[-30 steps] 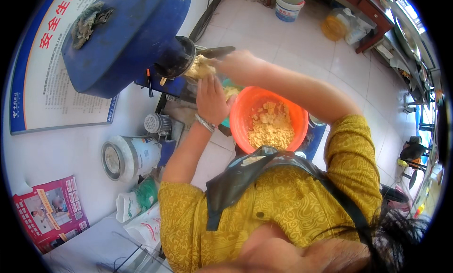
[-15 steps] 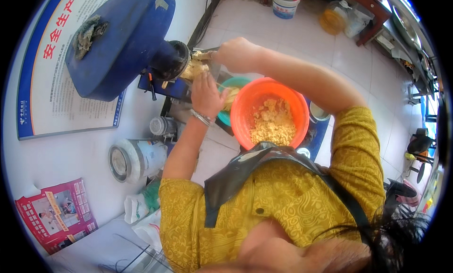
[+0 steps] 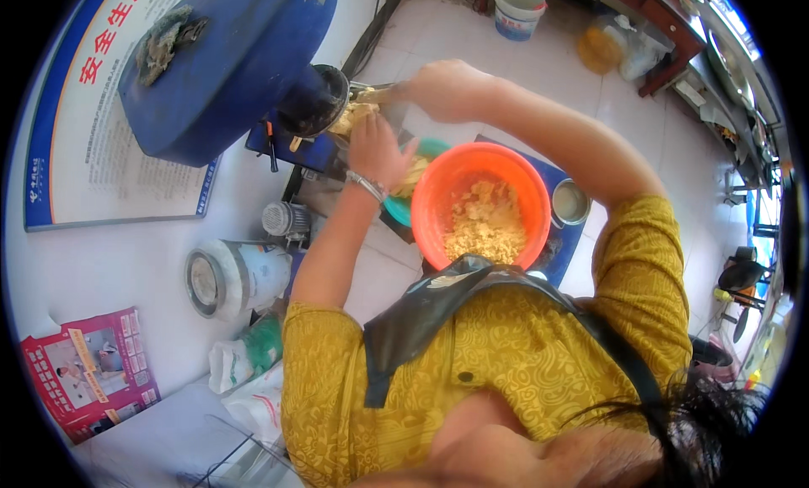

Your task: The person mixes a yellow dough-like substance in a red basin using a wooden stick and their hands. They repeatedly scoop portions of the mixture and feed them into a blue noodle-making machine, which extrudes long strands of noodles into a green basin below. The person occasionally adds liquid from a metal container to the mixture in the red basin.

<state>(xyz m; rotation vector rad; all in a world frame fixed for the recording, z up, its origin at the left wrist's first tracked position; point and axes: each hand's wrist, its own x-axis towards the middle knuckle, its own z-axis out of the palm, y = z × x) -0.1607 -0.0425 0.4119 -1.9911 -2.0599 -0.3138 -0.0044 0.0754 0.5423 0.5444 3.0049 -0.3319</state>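
Beside the dark round mouth of a blue machine (image 3: pixel 223 67), pale yellow crumbly dough (image 3: pixel 356 115) lies on a metal tray. My left hand (image 3: pixel 377 151) is open, fingers stretched against the dough, thumb apart. My right hand (image 3: pixel 451 92) is closed around a wooden stick (image 3: pixel 383 95), whose far end reaches into the dough. Right of my left wrist stands an orange basin (image 3: pixel 418 206), with loose yellow dough crumbs (image 3: pixel 487 227) inside. Partly hidden behind it, a green basin (image 3: pixel 398 210) holds pale yellow strips.
A blue board (image 3: pixel 573 239) carries a metal pot (image 3: pixel 570 203) on the right. A motor (image 3: pixel 285 219) and a white bucket (image 3: pixel 244 273) are by the left wall. Another white bucket (image 3: pixel 517 16) stands on the far floor, near a wooden table (image 3: pixel 674 33).
The view has shifted slightly. My right hand, with the stick, has moved a little to the right in the picture. My left hand remains at the dough.
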